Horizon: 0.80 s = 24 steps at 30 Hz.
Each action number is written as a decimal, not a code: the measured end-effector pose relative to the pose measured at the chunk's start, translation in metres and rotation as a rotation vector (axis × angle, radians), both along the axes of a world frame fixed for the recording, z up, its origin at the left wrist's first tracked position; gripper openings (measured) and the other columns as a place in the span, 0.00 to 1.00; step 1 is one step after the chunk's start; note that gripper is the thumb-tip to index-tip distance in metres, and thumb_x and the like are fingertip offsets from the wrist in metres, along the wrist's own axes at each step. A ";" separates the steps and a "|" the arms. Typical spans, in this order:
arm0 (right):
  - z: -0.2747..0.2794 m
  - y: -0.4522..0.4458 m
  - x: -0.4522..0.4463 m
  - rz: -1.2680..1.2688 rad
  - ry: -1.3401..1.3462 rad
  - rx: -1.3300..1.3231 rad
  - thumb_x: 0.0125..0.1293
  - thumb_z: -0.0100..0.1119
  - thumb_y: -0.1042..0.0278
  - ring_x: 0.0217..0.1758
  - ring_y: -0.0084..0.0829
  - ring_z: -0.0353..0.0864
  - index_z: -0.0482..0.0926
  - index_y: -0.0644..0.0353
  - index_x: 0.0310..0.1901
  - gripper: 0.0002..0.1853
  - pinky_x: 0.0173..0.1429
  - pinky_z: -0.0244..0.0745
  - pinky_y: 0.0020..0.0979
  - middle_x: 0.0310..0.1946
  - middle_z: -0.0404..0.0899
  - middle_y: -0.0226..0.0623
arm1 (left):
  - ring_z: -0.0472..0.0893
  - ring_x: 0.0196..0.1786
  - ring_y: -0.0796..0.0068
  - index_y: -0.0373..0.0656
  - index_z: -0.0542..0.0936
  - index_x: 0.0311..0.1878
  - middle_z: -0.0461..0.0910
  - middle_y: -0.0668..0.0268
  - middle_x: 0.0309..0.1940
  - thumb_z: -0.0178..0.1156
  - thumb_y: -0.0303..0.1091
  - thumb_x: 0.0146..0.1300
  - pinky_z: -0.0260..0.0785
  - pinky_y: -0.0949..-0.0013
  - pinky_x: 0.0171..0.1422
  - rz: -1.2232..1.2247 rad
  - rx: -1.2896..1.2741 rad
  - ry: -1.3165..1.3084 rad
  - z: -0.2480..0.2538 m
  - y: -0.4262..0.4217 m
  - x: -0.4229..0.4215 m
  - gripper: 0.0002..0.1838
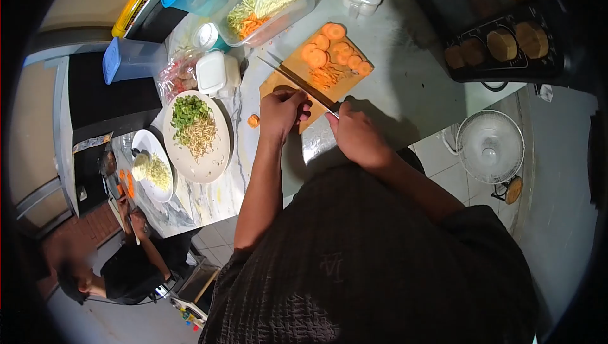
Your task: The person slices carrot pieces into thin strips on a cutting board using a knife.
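My right hand [360, 136] is closed around the handle of a kitchen knife [294, 79]. The long blade points up and left across a wooden cutting board [271, 84]. Just beside the blade, on its near side, is my left hand [283, 113] with its fingers curled together; whatever they hold, if anything, is hidden. Beyond the knife lie round carrot slices [315, 56] at the far end of the board, and a small heap of carrot strips [324, 76] close to the blade. A carrot end [253, 120] sits off the board, left of my left hand.
A plastic container [278, 30] holds cabbage and shredded carrot. Left are an oval plate [209, 170] of chopped greens and sprouts, a white plate [166, 193] and lidded tubs [215, 73]. An oven [506, 46] stands right. Another person [133, 268] works at lower left.
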State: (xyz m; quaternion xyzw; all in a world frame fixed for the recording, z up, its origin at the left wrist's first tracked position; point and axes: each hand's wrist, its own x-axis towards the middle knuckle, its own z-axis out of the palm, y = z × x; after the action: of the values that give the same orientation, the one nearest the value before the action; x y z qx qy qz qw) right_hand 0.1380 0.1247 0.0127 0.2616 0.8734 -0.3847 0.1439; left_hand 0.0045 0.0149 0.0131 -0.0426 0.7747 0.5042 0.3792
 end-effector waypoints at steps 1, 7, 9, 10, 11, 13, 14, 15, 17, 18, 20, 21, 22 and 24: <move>-0.002 -0.001 0.000 -0.003 -0.003 0.001 0.73 0.47 0.51 0.38 0.58 0.82 0.71 0.69 0.41 0.22 0.43 0.77 0.52 0.31 0.81 0.58 | 0.76 0.20 0.79 0.34 0.79 0.33 0.79 0.65 0.22 0.60 0.32 0.63 0.64 0.77 0.21 0.010 0.005 0.009 -0.002 -0.001 0.003 0.09; -0.004 0.000 0.009 -0.009 0.134 0.044 0.72 0.50 0.53 0.36 0.57 0.83 0.71 0.71 0.41 0.22 0.41 0.78 0.51 0.28 0.81 0.59 | 0.77 0.20 0.77 0.33 0.79 0.32 0.80 0.63 0.23 0.60 0.31 0.64 0.66 0.76 0.23 0.006 -0.002 0.028 -0.002 -0.005 0.007 0.09; -0.003 -0.001 0.009 -0.012 0.114 0.078 0.72 0.50 0.53 0.36 0.57 0.83 0.71 0.71 0.41 0.22 0.41 0.79 0.50 0.27 0.81 0.59 | 0.77 0.20 0.78 0.34 0.79 0.32 0.80 0.64 0.23 0.60 0.31 0.64 0.66 0.76 0.23 0.008 0.012 0.021 -0.003 -0.005 0.007 0.09; -0.004 0.000 0.006 -0.013 0.110 0.085 0.72 0.50 0.53 0.36 0.57 0.83 0.71 0.71 0.41 0.22 0.41 0.79 0.50 0.27 0.81 0.59 | 0.77 0.20 0.78 0.34 0.79 0.32 0.80 0.64 0.23 0.60 0.31 0.64 0.66 0.76 0.23 0.014 0.025 0.016 -0.002 -0.004 0.007 0.09; -0.007 0.001 0.002 0.004 0.133 0.091 0.71 0.50 0.53 0.36 0.57 0.83 0.71 0.71 0.41 0.22 0.41 0.79 0.50 0.27 0.81 0.59 | 0.77 0.20 0.78 0.35 0.79 0.32 0.80 0.65 0.23 0.60 0.31 0.63 0.65 0.77 0.23 0.000 0.005 0.030 0.002 -0.004 0.009 0.08; -0.010 0.000 0.003 0.020 0.170 0.092 0.71 0.50 0.53 0.36 0.57 0.83 0.71 0.71 0.41 0.22 0.41 0.78 0.51 0.27 0.81 0.59 | 0.77 0.20 0.78 0.36 0.79 0.32 0.80 0.65 0.23 0.60 0.32 0.63 0.65 0.77 0.23 0.002 0.025 0.024 -0.002 -0.005 0.009 0.09; -0.012 0.004 0.010 -0.001 0.157 0.067 0.72 0.50 0.52 0.36 0.59 0.82 0.70 0.71 0.42 0.22 0.41 0.77 0.53 0.28 0.80 0.60 | 0.77 0.20 0.78 0.36 0.79 0.32 0.80 0.66 0.23 0.61 0.32 0.64 0.65 0.77 0.23 0.001 0.044 0.021 -0.004 -0.007 0.007 0.09; -0.012 0.005 0.012 -0.021 0.146 0.043 0.72 0.49 0.52 0.36 0.61 0.81 0.69 0.71 0.42 0.22 0.42 0.75 0.55 0.29 0.80 0.60 | 0.77 0.20 0.78 0.36 0.79 0.32 0.80 0.66 0.23 0.60 0.33 0.64 0.65 0.77 0.23 -0.003 0.046 0.040 -0.013 -0.009 0.006 0.10; -0.008 0.001 0.012 -0.020 0.114 0.060 0.72 0.48 0.52 0.36 0.61 0.81 0.70 0.71 0.42 0.22 0.42 0.75 0.55 0.29 0.80 0.60 | 0.78 0.20 0.78 0.35 0.79 0.31 0.80 0.65 0.22 0.61 0.33 0.63 0.66 0.77 0.23 -0.001 0.020 0.037 -0.006 -0.007 0.004 0.10; -0.007 0.002 0.013 -0.022 0.075 0.075 0.73 0.48 0.52 0.36 0.61 0.81 0.70 0.70 0.43 0.22 0.42 0.75 0.55 0.29 0.80 0.60 | 0.78 0.19 0.78 0.34 0.79 0.30 0.80 0.64 0.21 0.61 0.33 0.62 0.67 0.76 0.23 -0.002 -0.008 0.024 -0.005 -0.006 0.005 0.10; -0.008 0.001 0.003 -0.017 0.077 0.099 0.73 0.48 0.52 0.37 0.61 0.81 0.70 0.70 0.43 0.22 0.42 0.75 0.55 0.30 0.80 0.60 | 0.78 0.19 0.78 0.35 0.80 0.30 0.80 0.65 0.20 0.61 0.34 0.62 0.67 0.76 0.22 -0.009 -0.001 0.009 -0.005 -0.005 0.003 0.11; -0.009 0.000 -0.002 -0.020 0.088 0.123 0.73 0.48 0.52 0.37 0.61 0.81 0.70 0.69 0.43 0.21 0.42 0.75 0.55 0.30 0.80 0.60 | 0.78 0.19 0.78 0.35 0.79 0.31 0.80 0.65 0.21 0.61 0.34 0.64 0.67 0.76 0.23 -0.014 -0.013 -0.003 -0.005 -0.005 0.002 0.10; -0.008 -0.002 0.000 -0.022 0.086 0.119 0.73 0.48 0.52 0.37 0.61 0.81 0.70 0.69 0.43 0.21 0.42 0.75 0.55 0.30 0.80 0.60 | 0.77 0.20 0.78 0.36 0.79 0.32 0.80 0.65 0.23 0.61 0.33 0.65 0.66 0.76 0.24 -0.022 -0.026 -0.016 -0.004 -0.006 0.002 0.10; -0.004 0.000 0.005 -0.028 0.105 0.129 0.73 0.48 0.53 0.36 0.61 0.81 0.70 0.69 0.42 0.21 0.42 0.75 0.55 0.29 0.80 0.60 | 0.77 0.20 0.78 0.36 0.79 0.32 0.80 0.65 0.23 0.60 0.33 0.65 0.66 0.76 0.24 -0.027 -0.020 -0.021 -0.003 -0.007 0.004 0.10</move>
State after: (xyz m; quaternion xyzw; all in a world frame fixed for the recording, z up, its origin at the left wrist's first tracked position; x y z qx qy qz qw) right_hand 0.1430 0.1251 0.0082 0.2623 0.8990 -0.3426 0.0754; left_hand 0.0084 0.0076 0.0101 -0.0411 0.7760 0.4909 0.3939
